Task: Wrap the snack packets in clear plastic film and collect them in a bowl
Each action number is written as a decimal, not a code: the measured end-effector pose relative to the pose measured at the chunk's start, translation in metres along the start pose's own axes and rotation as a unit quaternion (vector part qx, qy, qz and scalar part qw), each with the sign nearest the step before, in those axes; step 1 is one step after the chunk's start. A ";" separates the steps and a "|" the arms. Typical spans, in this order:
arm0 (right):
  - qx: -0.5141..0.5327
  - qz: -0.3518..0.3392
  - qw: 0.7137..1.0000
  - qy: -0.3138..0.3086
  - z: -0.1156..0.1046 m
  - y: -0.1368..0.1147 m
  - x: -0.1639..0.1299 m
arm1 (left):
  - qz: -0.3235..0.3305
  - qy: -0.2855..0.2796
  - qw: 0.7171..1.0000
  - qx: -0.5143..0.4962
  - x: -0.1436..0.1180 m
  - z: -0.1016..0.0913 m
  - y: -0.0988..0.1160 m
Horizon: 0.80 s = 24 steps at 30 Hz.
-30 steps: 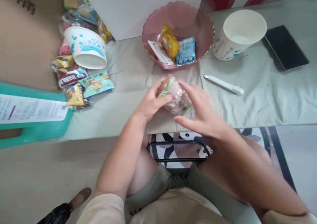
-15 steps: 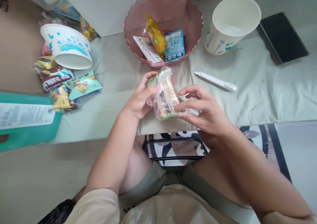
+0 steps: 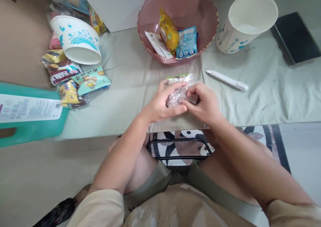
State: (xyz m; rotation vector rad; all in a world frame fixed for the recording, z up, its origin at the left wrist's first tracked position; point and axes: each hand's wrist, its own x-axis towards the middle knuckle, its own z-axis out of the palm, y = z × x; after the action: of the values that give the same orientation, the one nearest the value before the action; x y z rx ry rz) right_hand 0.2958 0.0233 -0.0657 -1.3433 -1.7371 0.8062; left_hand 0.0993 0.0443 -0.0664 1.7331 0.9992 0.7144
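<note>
Between my two hands is a clear plastic snack packet (image 3: 177, 95) with a green edge, held low over the cloth in front of the bowl. My left hand (image 3: 167, 101) is closed round its left side, thumb below and fingers above. My right hand (image 3: 204, 103) pinches the crinkled wrapper at its right side between thumb and forefinger. The fingers hide part of the packet. Just beyond stands a pink ribbed bowl (image 3: 147, 16) with a gold rim, holding a yellow packet (image 3: 168, 33), a blue packet (image 3: 187, 42) and a white packet (image 3: 157, 43).
A white utility knife (image 3: 227, 79) lies right of my hands. Beyond it are a paper tub (image 3: 235, 36) and a black phone-like slab (image 3: 296, 38). At left are a tipped paper tub (image 3: 77, 39), several snack packets (image 3: 91, 80) and a green jug (image 3: 45, 130).
The packet has turned, and its clear wrapper now bunches up between my hands. My right fingers have closed into a pinch, nearer my left hand. The whole view has shifted slightly.
</note>
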 end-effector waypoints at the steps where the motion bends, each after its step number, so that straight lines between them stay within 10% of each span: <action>1: -0.002 0.012 1.000 -0.002 0.001 -0.001 0.001 | 0.005 -0.005 1.000 0.025 -0.001 0.001 0.000; 14: -0.269 0.061 0.948 0.158 -0.053 0.058 0.003 | 0.015 0.014 0.995 0.095 -0.007 -0.006 0.003; 24: -0.029 0.091 0.990 0.100 -0.016 0.006 0.000 | 0.027 0.000 0.993 0.114 -0.003 0.008 0.003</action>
State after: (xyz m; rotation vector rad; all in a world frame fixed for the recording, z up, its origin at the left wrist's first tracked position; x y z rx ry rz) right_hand 0.3127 0.0248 -0.0623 -1.5831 -1.5075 0.6985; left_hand 0.1051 0.0375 -0.0662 1.9645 1.0710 0.6537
